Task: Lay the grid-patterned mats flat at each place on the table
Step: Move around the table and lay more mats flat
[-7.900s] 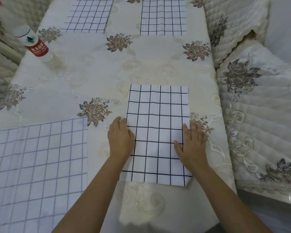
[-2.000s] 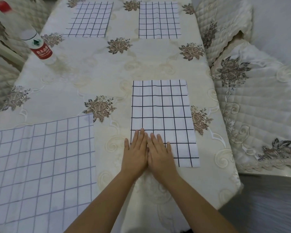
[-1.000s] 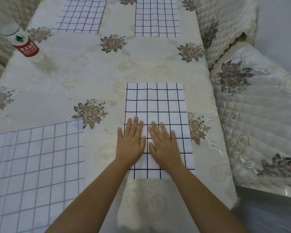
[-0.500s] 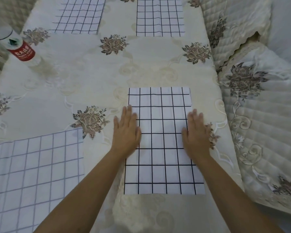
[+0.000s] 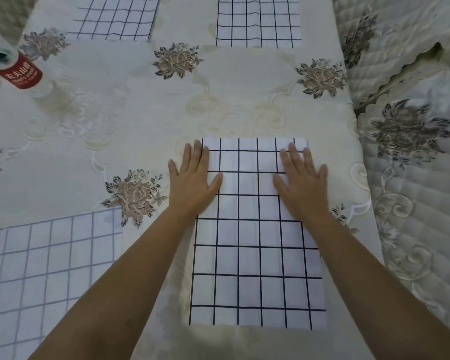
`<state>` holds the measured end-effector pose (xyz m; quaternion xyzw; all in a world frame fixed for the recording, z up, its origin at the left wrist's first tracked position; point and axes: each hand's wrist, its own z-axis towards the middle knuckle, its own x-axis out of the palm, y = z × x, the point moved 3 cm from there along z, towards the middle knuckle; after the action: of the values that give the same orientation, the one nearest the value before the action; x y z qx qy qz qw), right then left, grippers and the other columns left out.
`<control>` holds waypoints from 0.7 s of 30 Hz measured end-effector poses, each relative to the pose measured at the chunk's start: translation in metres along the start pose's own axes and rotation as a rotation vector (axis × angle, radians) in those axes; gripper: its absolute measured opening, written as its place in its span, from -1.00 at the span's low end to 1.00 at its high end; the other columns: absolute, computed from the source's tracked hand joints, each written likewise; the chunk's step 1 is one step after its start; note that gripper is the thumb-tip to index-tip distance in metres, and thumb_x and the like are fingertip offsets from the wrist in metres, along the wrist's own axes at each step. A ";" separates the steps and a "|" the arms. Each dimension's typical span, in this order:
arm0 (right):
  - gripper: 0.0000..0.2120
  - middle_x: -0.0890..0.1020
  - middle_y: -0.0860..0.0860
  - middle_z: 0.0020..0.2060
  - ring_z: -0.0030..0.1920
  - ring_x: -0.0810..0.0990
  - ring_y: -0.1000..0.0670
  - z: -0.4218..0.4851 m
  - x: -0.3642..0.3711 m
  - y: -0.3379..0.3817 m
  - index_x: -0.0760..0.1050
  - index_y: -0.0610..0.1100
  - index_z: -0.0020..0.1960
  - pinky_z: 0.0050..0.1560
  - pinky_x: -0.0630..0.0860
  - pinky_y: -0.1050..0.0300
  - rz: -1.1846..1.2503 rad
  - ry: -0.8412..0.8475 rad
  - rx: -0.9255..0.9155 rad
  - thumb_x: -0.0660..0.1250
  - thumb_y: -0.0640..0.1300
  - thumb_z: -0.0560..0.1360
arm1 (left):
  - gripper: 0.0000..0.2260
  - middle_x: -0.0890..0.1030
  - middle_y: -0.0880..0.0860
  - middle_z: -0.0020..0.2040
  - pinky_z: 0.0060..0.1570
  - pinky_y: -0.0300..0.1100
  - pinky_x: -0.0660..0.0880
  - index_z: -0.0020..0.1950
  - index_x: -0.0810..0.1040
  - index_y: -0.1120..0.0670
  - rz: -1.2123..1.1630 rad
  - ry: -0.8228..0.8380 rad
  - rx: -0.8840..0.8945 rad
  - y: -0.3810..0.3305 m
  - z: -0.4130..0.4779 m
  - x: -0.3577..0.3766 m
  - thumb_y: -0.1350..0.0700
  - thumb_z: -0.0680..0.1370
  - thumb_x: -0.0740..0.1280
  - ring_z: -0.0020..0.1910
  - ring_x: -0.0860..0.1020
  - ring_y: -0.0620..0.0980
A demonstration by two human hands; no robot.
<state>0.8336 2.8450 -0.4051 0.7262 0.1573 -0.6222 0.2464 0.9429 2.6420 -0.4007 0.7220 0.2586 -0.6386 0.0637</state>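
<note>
Two flat palms do the work: the left hand (image 5: 192,183) and the right hand (image 5: 300,183) lie with fingers straight and slightly spread. They grip nothing and press down on the far end of the black-lined mat (image 5: 255,255). The left hand straddles the mat's left edge, so its outer fingers rest on the tablecloth. The right hand lies along the right edge, fingertips close to the far right corner. To smooth well, I judge the pressure should be light and even. The palms should slide outward and toward the far corners, so the faint lengthwise creases are driven out rather than bunched. The mat's sides should also be kept parallel to the table's right edge. The mat lies at the near right place of the table (image 5: 166,105), close to its right edge. A paler gridded mat (image 5: 44,268) lies at the near left. A far-left mat (image 5: 115,16) and a far-right mat (image 5: 257,19) lie toward the far edge. A water bottle (image 5: 16,66) with a red label stands near the left edge, and a quilted chair cover (image 5: 413,178) lies beyond the right edge.
</note>
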 end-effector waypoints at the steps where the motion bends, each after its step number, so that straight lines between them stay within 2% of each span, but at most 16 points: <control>1: -0.31 0.00 0.04 0.52 0.51 -0.06 -0.07 0.002 -0.002 -0.006 -0.02 -0.01 0.51 0.38 -0.01 -0.29 -0.005 -0.001 0.012 -0.26 0.24 0.45 | -0.39 -0.23 -0.03 0.53 0.41 0.15 -0.22 0.53 -0.18 0.02 0.006 0.004 0.004 0.000 0.003 -0.001 -0.18 0.57 -0.05 0.50 -0.25 -0.04; 13: -0.27 -0.04 0.06 0.52 0.51 -0.11 -0.09 0.022 -0.014 -0.029 -0.04 0.02 0.51 0.39 -0.07 -0.30 0.004 0.025 0.011 -0.27 0.30 0.42 | -0.41 -0.24 -0.03 0.53 0.41 0.15 -0.23 0.52 -0.19 0.03 -0.010 -0.012 -0.030 -0.011 0.013 0.000 -0.14 0.60 -0.03 0.49 -0.29 0.00; 18: -0.36 -0.09 0.03 0.52 0.51 -0.20 -0.07 0.024 -0.019 -0.024 -0.08 -0.03 0.52 0.40 -0.19 -0.29 0.050 0.034 0.031 -0.09 0.24 0.54 | -0.41 -0.23 -0.01 0.53 0.41 0.17 -0.22 0.53 -0.18 0.04 -0.023 -0.017 -0.043 -0.014 0.012 0.000 -0.14 0.60 -0.03 0.49 -0.27 0.02; 21: -0.36 -0.10 0.00 0.52 0.51 -0.19 -0.08 0.027 -0.020 0.009 -0.08 -0.07 0.52 0.41 -0.21 -0.25 0.044 0.011 -0.034 -0.11 0.22 0.54 | -0.41 -0.23 -0.02 0.53 0.41 0.18 -0.22 0.53 -0.18 0.04 -0.018 -0.017 -0.043 -0.014 0.012 0.000 -0.14 0.60 -0.03 0.49 -0.27 0.02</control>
<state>0.8124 2.8237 -0.3864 0.7286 0.1531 -0.6099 0.2716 0.9252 2.6490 -0.3990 0.7127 0.2781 -0.6395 0.0759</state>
